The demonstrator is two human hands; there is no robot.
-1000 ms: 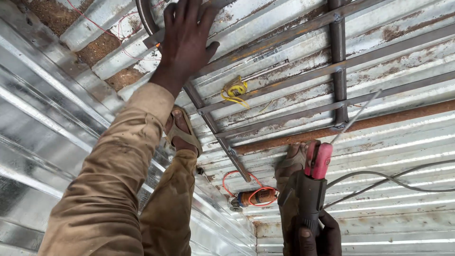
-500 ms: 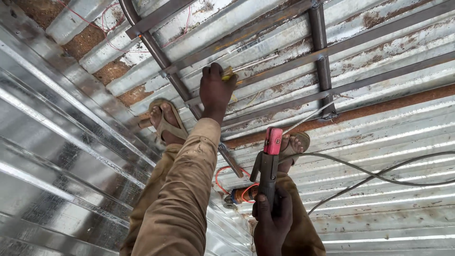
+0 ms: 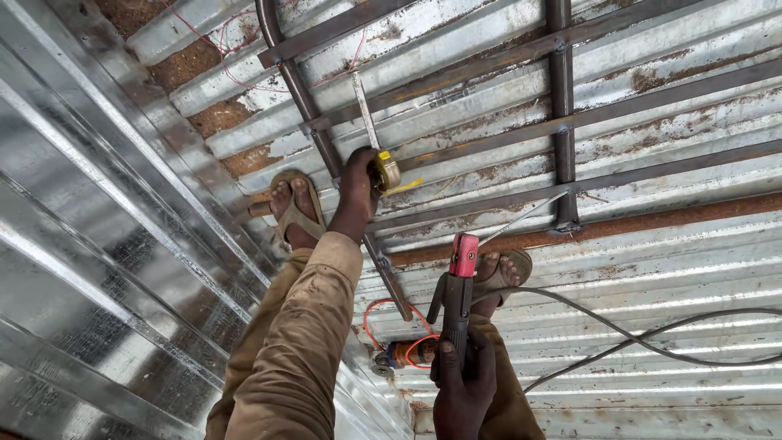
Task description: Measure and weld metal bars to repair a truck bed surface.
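Note:
My left hand (image 3: 358,191) reaches down and grips a yellow tape measure (image 3: 386,171), whose metal blade (image 3: 365,110) runs up along the steel bar frame (image 3: 562,122). My right hand (image 3: 463,383) holds a welding electrode holder (image 3: 458,293) with a red jaw. A thin welding rod (image 3: 525,217) sticks out of it toward the upright bar's joint. My two sandalled feet (image 3: 293,210) stand on corrugated metal sheets, one on each side of the slanted bar.
An angle grinder with an orange cable (image 3: 399,352) lies on the sheets by my right leg. A grey cable (image 3: 652,334) trails right from the holder. Shiny corrugated sheets (image 3: 106,269) fill the left. Bare earth (image 3: 187,69) shows at the top left.
My left hand came down from the curved bar to the yellow tape measure and took hold of it. The view shifted, so the frame sits higher and further left.

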